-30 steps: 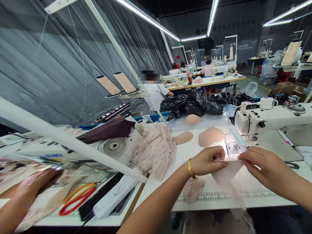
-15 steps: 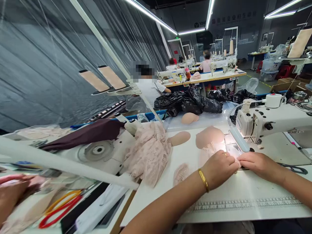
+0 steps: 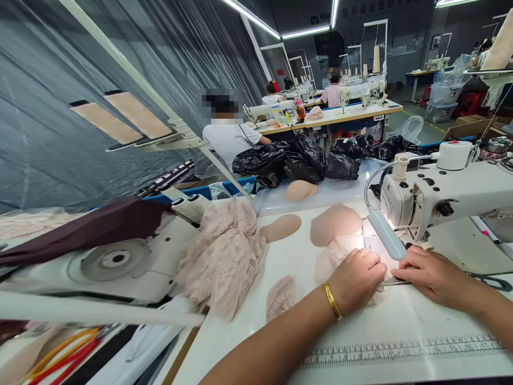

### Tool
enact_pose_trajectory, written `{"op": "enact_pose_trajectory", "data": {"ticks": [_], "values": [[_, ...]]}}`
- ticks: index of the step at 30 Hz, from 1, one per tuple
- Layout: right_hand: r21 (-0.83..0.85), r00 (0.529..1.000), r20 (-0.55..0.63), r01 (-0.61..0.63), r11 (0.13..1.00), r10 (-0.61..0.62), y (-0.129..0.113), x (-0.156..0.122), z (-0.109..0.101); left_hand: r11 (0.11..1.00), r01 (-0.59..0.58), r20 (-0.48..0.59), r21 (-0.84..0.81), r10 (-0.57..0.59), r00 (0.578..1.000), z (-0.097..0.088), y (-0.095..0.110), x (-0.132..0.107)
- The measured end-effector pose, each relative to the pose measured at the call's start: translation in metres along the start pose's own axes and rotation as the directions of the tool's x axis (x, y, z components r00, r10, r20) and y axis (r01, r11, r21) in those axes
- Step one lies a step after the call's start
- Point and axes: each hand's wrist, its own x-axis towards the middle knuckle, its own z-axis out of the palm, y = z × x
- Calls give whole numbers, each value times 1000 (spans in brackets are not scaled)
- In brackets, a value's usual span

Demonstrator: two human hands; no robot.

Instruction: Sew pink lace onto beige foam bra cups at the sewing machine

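Observation:
My left hand (image 3: 358,278), with a gold bangle and a ring, is closed on pale pink lace fabric (image 3: 334,254) at the front of the sewing machine (image 3: 436,190). My right hand (image 3: 435,275) lies by the needle area, fingers stretched towards the left hand and slightly apart; I see nothing held in it. A beige moulded bra cup (image 3: 335,224) rests just beyond the lace. The lit lamp (image 3: 387,234) hangs over the work and partly hides the needle area.
A lace heap (image 3: 228,251), a flat beige pad (image 3: 281,228) and a small lace piece (image 3: 282,297) lie left. Scissors (image 3: 491,282) are at the right. A printed ruler (image 3: 401,350) runs along the front edge. Black plastic bags (image 3: 298,160) sit behind; a person (image 3: 230,139) sits beyond.
My right hand has drawn slightly away from my left, its fingers loosening from the pinch at the fabric. The view has swung right, so the scene sits further left.

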Motion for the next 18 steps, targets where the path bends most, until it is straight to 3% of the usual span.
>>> {"op": "enact_pose_trajectory", "data": {"ticks": [10, 18], "values": [[35, 999, 28, -23, 999, 22, 0, -1, -1, 999, 2, -37, -54, -4, 999, 3, 0, 1], [-36, 990, 75, -115, 993, 117, 3, 1, 5, 995, -55, -58, -82, 51, 997, 9, -8, 9]]}}
